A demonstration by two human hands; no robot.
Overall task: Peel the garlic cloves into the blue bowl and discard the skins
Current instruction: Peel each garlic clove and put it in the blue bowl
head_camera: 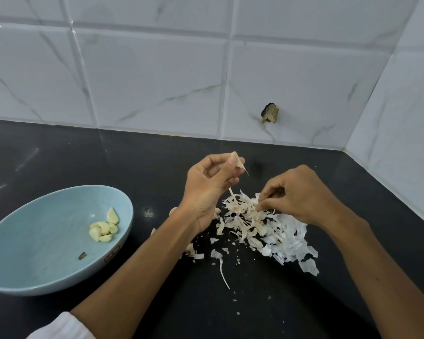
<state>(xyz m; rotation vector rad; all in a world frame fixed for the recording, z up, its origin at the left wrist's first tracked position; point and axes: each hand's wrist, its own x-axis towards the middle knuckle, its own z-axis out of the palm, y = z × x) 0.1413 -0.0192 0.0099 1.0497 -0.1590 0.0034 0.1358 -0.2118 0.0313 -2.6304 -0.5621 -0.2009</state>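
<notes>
My left hand (212,182) pinches a garlic clove (236,159) between thumb and fingers, raised above the black counter, a strip of skin hanging from its tip. My right hand (296,192) is lower and to the right, its fingertips pinching skin at the top of the pile of garlic skins (260,231). The blue bowl (30,243) stands at the left with several peeled cloves (104,228) on its right inner side and a dark speck near its front. Unpeeled cloves (173,211) peek out beside my left wrist, mostly hidden.
The black counter (83,162) runs to a white tiled wall behind and on the right, forming a corner. A broken hole (270,113) marks one wall tile. Loose skin scraps (222,267) lie scattered in front of the pile.
</notes>
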